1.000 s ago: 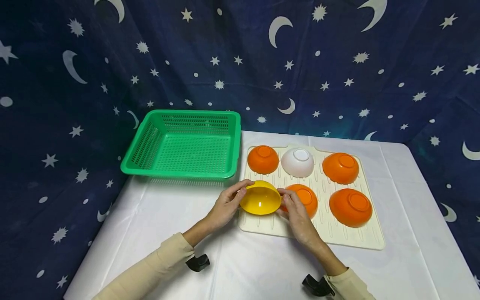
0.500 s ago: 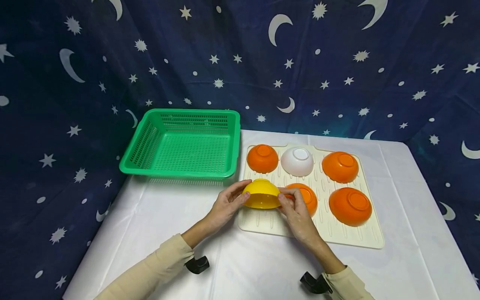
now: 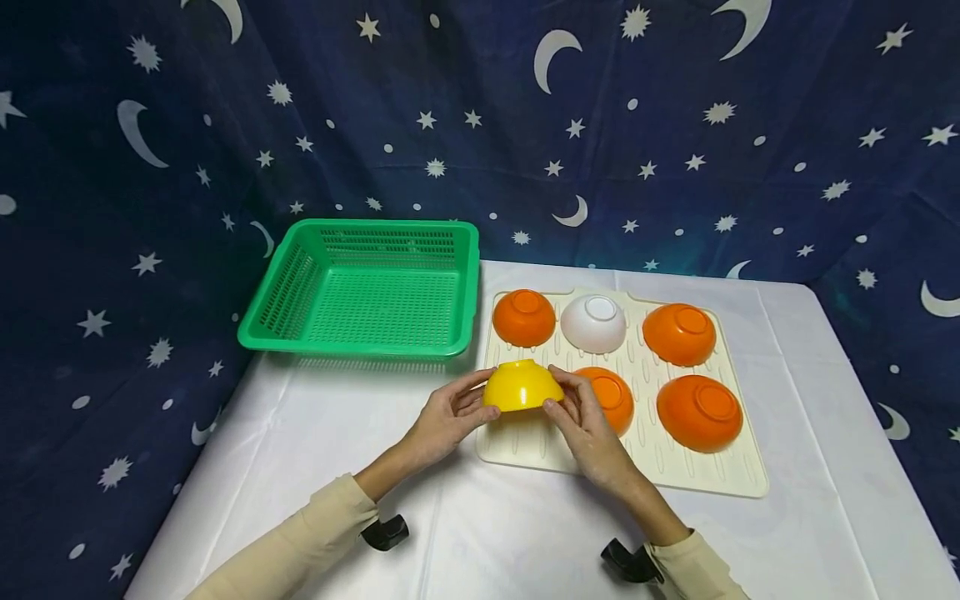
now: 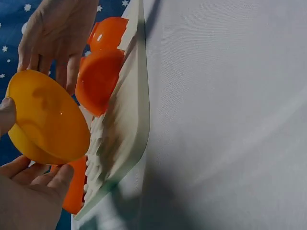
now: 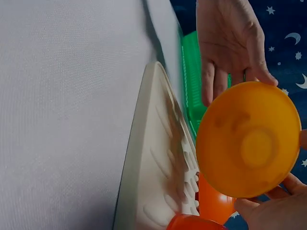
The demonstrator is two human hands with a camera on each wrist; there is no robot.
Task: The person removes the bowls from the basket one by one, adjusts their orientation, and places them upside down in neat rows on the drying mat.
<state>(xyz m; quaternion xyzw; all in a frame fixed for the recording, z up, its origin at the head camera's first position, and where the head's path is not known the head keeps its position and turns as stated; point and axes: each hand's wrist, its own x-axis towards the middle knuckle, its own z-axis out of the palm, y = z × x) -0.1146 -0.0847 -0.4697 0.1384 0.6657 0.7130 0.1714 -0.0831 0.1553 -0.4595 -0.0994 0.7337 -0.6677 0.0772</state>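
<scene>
Both of my hands hold a yellow bowl [image 3: 522,387] between them, base up, above the near left part of a cream drying mat [image 3: 517,442]. My left hand [image 3: 442,421] grips its left side, thumb near the rim. On the opposite side, my right hand [image 3: 592,429] pinches the bowl in the same way. The bowl's inside shows in the left wrist view, and in the right wrist view it faces the camera. Just behind my right hand an orange bowl [image 3: 613,398] lies upside down on the mat, partly covered by that hand.
More upturned bowls sit on the mat: a small orange bowl [image 3: 524,318], a white bowl [image 3: 593,325], and two larger orange ones at right. A green basket [image 3: 358,346] stands at the back left on the white-covered table [image 3: 315,433]. A starry curtain [image 3: 480,92] hangs behind.
The yellow bowl has been tipped over: its inside faced the head camera a second ago, and now its outside and base do. Both hands have stayed on it at about the same place.
</scene>
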